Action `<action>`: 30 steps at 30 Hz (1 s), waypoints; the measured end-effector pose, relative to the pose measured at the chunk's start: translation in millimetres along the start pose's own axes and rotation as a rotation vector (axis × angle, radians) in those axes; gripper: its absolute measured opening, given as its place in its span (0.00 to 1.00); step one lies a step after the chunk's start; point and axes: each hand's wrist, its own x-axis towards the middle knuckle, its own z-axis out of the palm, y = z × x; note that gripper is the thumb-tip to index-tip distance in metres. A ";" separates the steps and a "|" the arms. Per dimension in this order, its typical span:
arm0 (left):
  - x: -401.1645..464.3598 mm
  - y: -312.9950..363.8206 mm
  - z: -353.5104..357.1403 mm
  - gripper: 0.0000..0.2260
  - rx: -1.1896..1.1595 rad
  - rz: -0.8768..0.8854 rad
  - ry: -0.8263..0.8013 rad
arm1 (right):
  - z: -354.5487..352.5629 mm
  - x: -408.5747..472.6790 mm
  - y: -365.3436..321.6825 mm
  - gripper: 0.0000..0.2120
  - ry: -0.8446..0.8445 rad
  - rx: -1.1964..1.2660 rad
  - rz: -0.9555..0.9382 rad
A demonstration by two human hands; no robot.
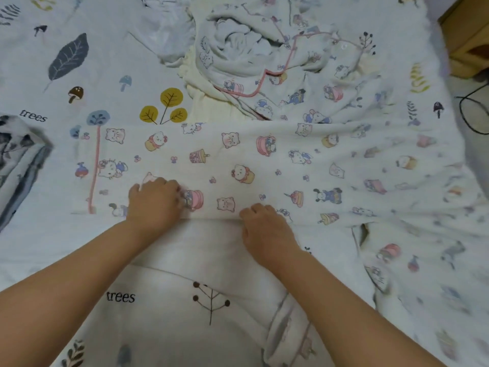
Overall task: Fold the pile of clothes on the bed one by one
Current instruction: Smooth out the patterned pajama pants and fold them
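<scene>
A white garment printed with cartoon cats and pink pots lies spread flat across the middle of the bed, pink trim along its left edge. My left hand presses on its near left part, fingers curled over the cloth. My right hand pinches the garment's near edge a little to the right. Behind it sits a crumpled pile of clothes, topped by a matching cartoon-print piece with pink piping over a cream item.
The bed sheet is white with leaves, mushrooms and the word "trees". A folded grey-patterned cloth lies at the left edge. A wooden nightstand and a black cable are at the right.
</scene>
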 end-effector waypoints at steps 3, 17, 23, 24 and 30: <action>-25.8 42.6 0.9 0.12 -0.094 0.129 -0.003 | 3.1 -28.7 30.3 0.18 -0.011 0.062 0.065; -168.6 202.1 79.2 0.32 -0.448 0.325 -0.501 | 55.6 -164.9 145.5 0.25 -0.073 -0.104 0.268; -172.0 180.2 42.5 0.22 -0.388 0.233 -0.320 | 62.0 -185.1 162.5 0.16 0.014 -0.073 0.430; -169.1 164.3 30.3 0.21 -0.369 0.192 -0.269 | 59.3 -186.2 164.1 0.15 0.021 -0.035 0.436; -152.5 41.6 -18.8 0.13 -0.154 -0.124 -0.186 | 30.5 -175.9 163.3 0.22 0.263 0.205 0.427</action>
